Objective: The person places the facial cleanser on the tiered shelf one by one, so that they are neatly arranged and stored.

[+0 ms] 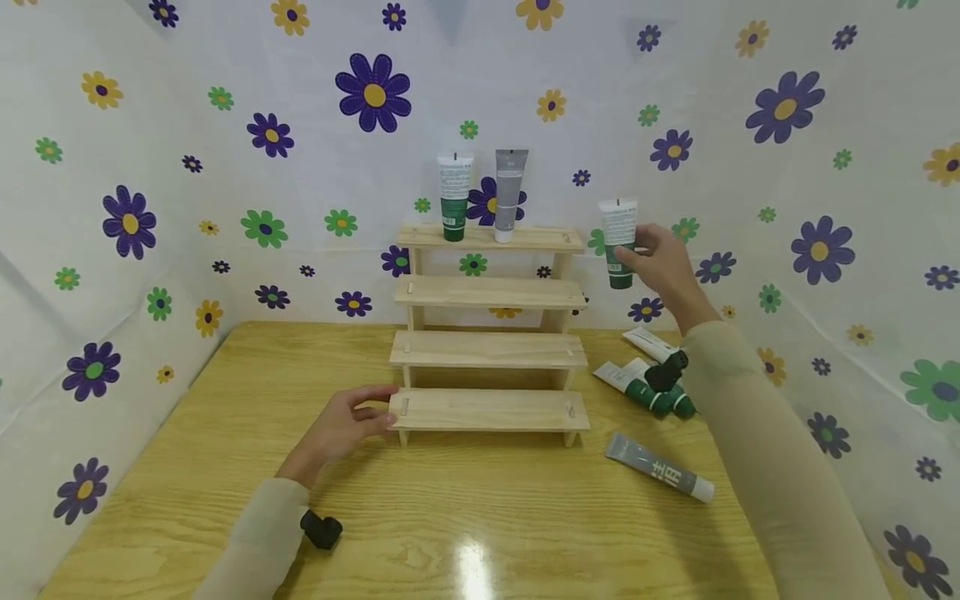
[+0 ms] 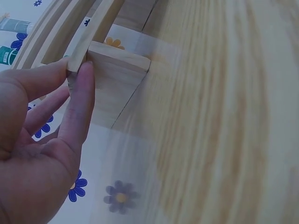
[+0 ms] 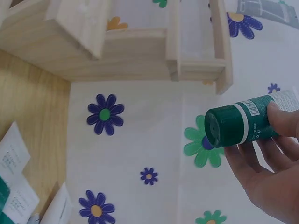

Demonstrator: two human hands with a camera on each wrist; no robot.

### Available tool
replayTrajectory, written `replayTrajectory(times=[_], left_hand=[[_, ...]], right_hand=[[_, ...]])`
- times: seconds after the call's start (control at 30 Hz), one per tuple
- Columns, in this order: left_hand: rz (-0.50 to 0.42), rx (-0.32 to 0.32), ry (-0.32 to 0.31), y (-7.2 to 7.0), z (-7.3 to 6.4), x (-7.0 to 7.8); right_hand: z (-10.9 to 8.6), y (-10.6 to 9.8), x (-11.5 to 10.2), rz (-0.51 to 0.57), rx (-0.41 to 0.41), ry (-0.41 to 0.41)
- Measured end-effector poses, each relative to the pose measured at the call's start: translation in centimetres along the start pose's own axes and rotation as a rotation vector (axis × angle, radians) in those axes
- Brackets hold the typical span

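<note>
My right hand [image 1: 665, 265] holds a white-and-green squeeze tube [image 1: 619, 233] upright in the air, cap down, to the right of the stepped wooden rack [image 1: 487, 348]. In the right wrist view the thumb and fingers wrap the tube's green lower part [image 3: 240, 122]. My left hand [image 1: 341, 429] pinches the left end of the rack's lowest shelf, its thumb and a finger gripping the board [image 2: 80, 58] in the left wrist view. On the top shelf stand another white-and-green tube [image 1: 454, 197] and a grey tube [image 1: 508, 196], both cap down.
Several white-and-green tubes [image 1: 637, 388] lie in a pile on the wooden table [image 1: 450, 508], right of the rack. Nearer the front, a grey tube [image 1: 660, 467] with a white cap lies on its side. A flower-patterned cloth [image 1: 300, 75] hangs close behind the rack and along both sides.
</note>
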State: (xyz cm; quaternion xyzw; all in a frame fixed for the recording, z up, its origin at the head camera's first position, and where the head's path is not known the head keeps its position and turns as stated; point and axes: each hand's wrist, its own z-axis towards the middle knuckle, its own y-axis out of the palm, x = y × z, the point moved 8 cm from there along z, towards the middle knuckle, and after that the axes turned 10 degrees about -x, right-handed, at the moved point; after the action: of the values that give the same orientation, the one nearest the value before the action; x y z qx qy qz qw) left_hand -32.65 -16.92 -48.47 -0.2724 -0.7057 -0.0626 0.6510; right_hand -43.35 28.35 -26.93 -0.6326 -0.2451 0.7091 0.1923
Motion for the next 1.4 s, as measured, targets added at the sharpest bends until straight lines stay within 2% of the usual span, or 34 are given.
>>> replayTrajectory(times=[0.17, 0.3, 0.67, 1.03, 1.27, 1.4], left_hand=[[0.016, -0.015, 0.032, -0.1, 0.1, 0.6], [0.045, -0.02, 0.063, 0.1, 0.2, 1.0], [0.046, 0.01, 0.024, 0.0, 0.3, 0.9], [0.072, 0.008, -0.011, 0.1, 0.6, 1.1], [0.093, -0.041, 0.024, 0.3, 1.0, 1.8], [0.099, -0.04, 0.02, 0.3, 1.0, 1.9]], right_hand=[[0.9, 0.2, -2.3, 0.028, 0.043, -0.028], [1.3, 0.6, -3.3, 0.06, 0.07, -0.042], [2.4, 1.3, -4.9, 0.074, 0.138, -0.061], [4.0, 2.6, -6.3, 0.054, 0.149, -0.093], [5.0, 3.2, -6.7, 0.07, 0.176, -0.069], [5.7, 3.7, -6.8, 0.075, 0.17, -0.066]])
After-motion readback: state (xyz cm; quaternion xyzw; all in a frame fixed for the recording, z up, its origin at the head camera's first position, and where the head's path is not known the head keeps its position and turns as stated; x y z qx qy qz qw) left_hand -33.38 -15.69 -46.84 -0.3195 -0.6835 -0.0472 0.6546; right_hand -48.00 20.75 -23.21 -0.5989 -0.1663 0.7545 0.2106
